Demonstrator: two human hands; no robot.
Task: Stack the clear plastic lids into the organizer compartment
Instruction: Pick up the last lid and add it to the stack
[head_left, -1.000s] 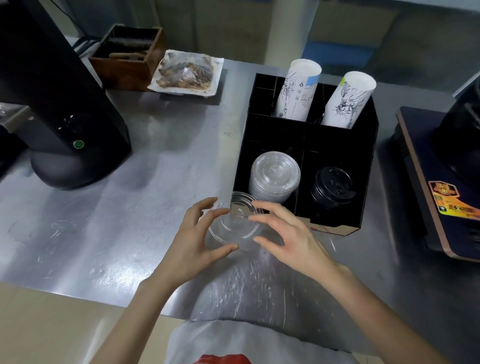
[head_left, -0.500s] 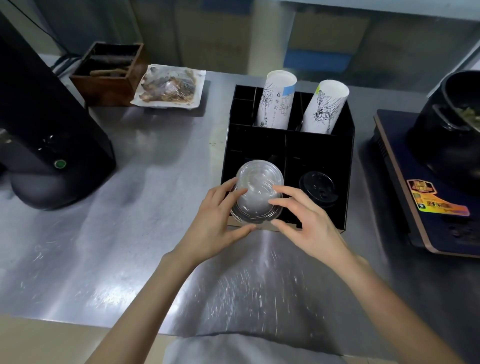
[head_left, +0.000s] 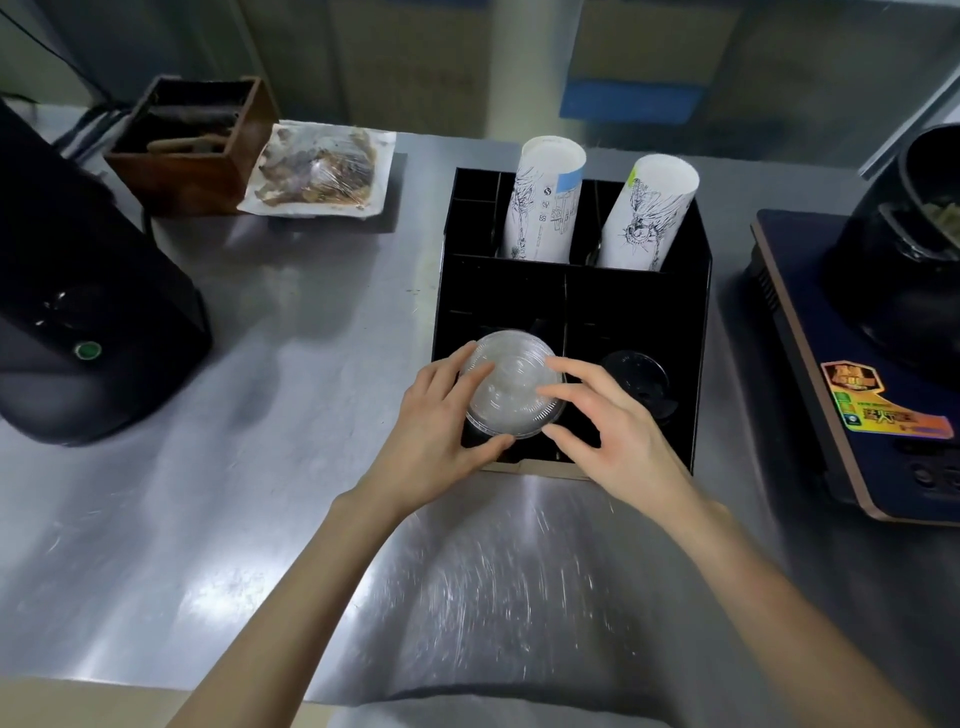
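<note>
A clear plastic lid (head_left: 511, 387) sits over the front left compartment of the black organizer (head_left: 519, 283), on top of the stack of clear lids there. My left hand (head_left: 441, 431) holds its left rim with thumb and fingers. My right hand (head_left: 613, 431) touches its right rim with fingertips spread. The stack beneath is mostly hidden by the top lid and my hands.
Black lids (head_left: 636, 374) fill the front right compartment. Two stacks of white paper cups (head_left: 545, 197) (head_left: 644, 213) stand in the rear compartments. A black machine (head_left: 78, 312) sits left, a cooker (head_left: 857, 374) right, a wooden box (head_left: 192, 140) and wrapped food tray (head_left: 317, 171) behind.
Both hands carried the clear lid up from the steel counter and forward onto the lid stack in the organizer's front left compartment.
</note>
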